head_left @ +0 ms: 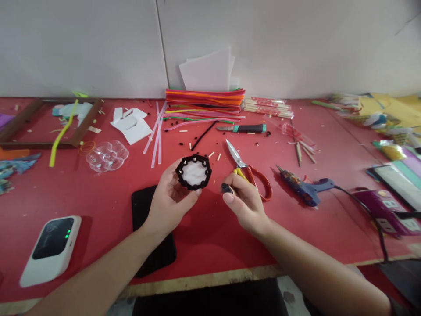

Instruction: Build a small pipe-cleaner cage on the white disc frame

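Note:
My left hand (174, 193) holds up a small black many-sided frame (194, 187) with a white, cottony-looking middle and small pale pegs around its inner edge. The thumb lies along its lower rim. To the right, my right hand (245, 199) is closed in a pinch on a short black-ended piece (226, 188), mostly covered by the fingers. Just beyond that hand lie scissors (234, 151) with red and yellow handles, blades pointing away. Small black bits and pale stick pieces (219, 156) are scattered behind the frame.
A phone (144, 206) lies under my left forearm, beside a white device (52, 250) with green lights. Farther back are pipe cleaners (204, 98), a utility knife (246, 128) and a clear palette (107, 156). A corded glue gun (299, 186) rests at right on the red table (210, 245).

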Tool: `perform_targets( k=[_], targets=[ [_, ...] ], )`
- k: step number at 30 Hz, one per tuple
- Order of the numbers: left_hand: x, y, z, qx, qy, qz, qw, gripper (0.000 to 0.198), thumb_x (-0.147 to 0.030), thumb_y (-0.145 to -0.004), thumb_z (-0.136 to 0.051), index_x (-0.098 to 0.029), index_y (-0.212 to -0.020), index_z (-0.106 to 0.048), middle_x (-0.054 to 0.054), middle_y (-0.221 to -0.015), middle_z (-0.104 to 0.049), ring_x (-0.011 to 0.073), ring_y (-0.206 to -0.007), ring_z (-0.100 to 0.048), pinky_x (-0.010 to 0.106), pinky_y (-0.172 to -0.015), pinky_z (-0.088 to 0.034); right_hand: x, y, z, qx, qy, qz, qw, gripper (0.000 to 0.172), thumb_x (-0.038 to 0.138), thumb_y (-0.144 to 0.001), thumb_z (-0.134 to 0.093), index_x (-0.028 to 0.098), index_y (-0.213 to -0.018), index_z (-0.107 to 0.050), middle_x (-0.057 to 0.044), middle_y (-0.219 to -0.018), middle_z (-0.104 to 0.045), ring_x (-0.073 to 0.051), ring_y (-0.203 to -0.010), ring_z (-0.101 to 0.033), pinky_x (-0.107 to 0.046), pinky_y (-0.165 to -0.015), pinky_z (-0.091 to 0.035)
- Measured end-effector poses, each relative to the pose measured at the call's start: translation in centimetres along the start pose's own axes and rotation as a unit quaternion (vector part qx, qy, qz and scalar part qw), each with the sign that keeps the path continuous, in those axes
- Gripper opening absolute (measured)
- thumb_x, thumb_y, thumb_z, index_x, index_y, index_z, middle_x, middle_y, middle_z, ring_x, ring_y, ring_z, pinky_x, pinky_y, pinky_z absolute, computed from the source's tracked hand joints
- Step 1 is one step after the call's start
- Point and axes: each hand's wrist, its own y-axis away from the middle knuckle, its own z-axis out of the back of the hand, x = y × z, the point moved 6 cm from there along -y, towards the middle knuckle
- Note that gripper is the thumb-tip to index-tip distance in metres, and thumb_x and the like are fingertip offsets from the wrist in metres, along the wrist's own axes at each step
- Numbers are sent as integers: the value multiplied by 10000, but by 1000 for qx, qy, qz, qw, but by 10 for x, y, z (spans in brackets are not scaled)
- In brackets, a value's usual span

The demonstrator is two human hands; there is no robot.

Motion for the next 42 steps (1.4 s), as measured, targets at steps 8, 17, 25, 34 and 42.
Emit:
perform_targets(
  k=[8, 17, 25, 34, 42],
  targets=[
    [0, 1, -4, 28, -27, -11, 999, 685, -287, -854, -833, -253, -1444, -486, 136, -1425, -698, 296, -1297, -700, 416, -1015, -627, -3, 3, -4, 1, -11, -22, 1000, 227, 407, -908, -653, 252, -930, -488, 98, -631, -348, -81, -499, -249, -246, -455, -201],
    [-2, 0, -6, 22, -1, 13, 1000, 650, -252, -822, -854, -214, -1375, -515, 149, -1394, -716, 281, -1279, -713, 420, -1057, -611, 3, 4, -7, -4, -50, -32, 998, 215, 261, -861, -630, 271, -912, -422, 121, -638, -319, -64, -480, -246, -228, -450, -179],
    [-2, 0, -10, 57, 7, 28, 998, 619, -283, -844, -840, -229, -1385, -544, 129, -1378, -724, 273, -1252, -720, 413, -1035, -614, -9, 0, -4, -40, -64, -62, 995, 220, 283, -846, -644, 269, -873, -426, 111, -618, -350, -83, -499, -295, -232, -466, -232],
    [-2, 0, -11, 63, 13, 26, 998, 639, -262, -843, -837, -207, -1406, -539, 128, -1344, -745, 244, -1207, -742, 371, -1011, -617, -10, -1, -2, 13, -50, -49, 997, 265, 292, -841, -696, 265, -887, -437, 117, -624, -328, -73, -500, -246, -236, -467, -200],
    [-1, -1, -8, 51, 5, 26, 998, 641, -282, -829, -848, -221, -1386, -536, 129, -1379, -729, 262, -1253, -725, 394, -1032, -616, -16, -6, 13, -93, -75, -42, 992, 324, 447, -863, -792, 259, -912, -532, 96, -657, -360, -84, -543, -308, -244, -497, -261]
  ],
)
